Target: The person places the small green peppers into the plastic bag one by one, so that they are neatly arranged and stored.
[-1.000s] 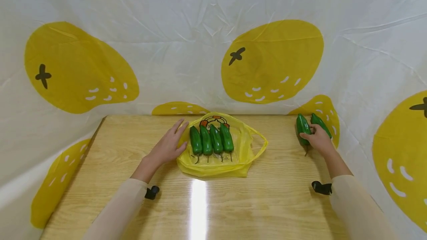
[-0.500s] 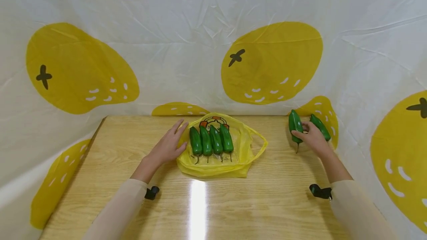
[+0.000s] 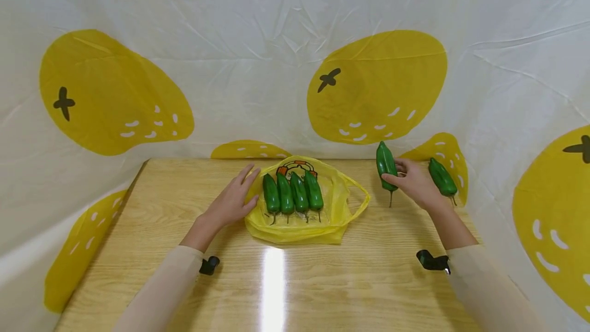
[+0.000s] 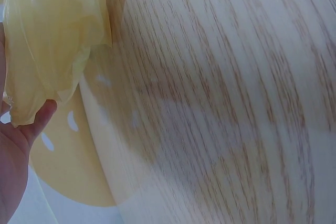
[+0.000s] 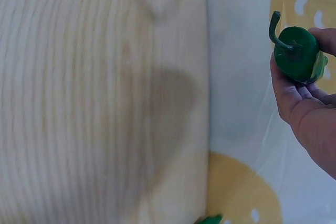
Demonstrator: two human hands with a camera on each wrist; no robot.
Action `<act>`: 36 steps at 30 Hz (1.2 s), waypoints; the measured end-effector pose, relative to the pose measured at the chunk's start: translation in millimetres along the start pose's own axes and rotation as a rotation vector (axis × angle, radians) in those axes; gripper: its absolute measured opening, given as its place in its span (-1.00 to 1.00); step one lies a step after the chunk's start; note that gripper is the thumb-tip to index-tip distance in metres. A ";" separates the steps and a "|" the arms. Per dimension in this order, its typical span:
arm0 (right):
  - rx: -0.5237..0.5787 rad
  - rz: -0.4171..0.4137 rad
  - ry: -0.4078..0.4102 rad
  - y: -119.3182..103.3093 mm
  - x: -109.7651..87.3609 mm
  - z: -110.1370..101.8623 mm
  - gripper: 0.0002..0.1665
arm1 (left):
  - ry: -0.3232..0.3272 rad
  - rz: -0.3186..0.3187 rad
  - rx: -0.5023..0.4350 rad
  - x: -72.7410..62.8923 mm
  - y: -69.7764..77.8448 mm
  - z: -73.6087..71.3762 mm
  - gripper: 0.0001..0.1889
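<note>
My right hand (image 3: 415, 182) grips a green pepper (image 3: 386, 164) between thumb and fingers, its stem pointing down toward me. In the right wrist view the stem end of this pepper (image 5: 296, 56) shows above the table. A yellow plastic bag (image 3: 295, 233) lies spread on the table, with several green peppers (image 3: 300, 196) side by side on it, stems toward me. My left hand (image 3: 231, 200) rests at the bag's left edge with fingers extended and spread. In the left wrist view the thumb lies against the yellow plastic (image 4: 52, 51); the other fingers are mostly hidden.
Another green pepper (image 3: 442, 177) lies at the table's right end, just right of my right hand. The wooden table (image 3: 359, 281) meets a white sheet (image 3: 249, 101) printed with yellow fruit at the back and sides. A bag handle loop (image 3: 364, 199) reaches out to the right.
My right hand has lifted the pepper and carried it left, away from the other pepper at the right end. The left hand and the bag have stayed in place.
</note>
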State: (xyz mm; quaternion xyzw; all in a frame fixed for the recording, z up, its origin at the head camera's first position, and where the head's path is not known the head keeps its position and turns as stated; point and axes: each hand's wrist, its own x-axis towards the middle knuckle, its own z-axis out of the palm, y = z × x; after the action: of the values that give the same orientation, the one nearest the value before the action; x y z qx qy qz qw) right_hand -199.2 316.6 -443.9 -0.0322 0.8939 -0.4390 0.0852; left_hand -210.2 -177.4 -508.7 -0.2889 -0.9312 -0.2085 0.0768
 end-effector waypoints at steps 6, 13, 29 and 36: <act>0.048 -0.063 -0.045 -21.0 4.3 16.8 -0.02 | -0.001 0.014 0.012 -0.4 1.5 -2.1 -0.20; 0.119 -0.136 -0.126 -39.4 9.8 44.1 -0.12 | -0.004 0.000 0.007 -1.6 2.8 -1.8 -0.20; -0.078 -0.114 -0.221 -83.8 31.7 111.8 -0.17 | -0.018 0.002 0.001 0.1 3.6 -2.0 -0.18; -0.068 -0.074 -0.272 -98.8 44.0 136.9 -0.17 | -0.014 0.008 0.006 0.4 1.3 -1.2 -0.19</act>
State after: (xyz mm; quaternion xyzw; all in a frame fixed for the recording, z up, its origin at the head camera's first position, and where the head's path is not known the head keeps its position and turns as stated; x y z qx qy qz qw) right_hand -219.4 143.6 -453.4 -0.1273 0.8865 -0.4030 0.1883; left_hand -209.7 -176.7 -507.0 -0.2937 -0.9312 -0.2034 0.0719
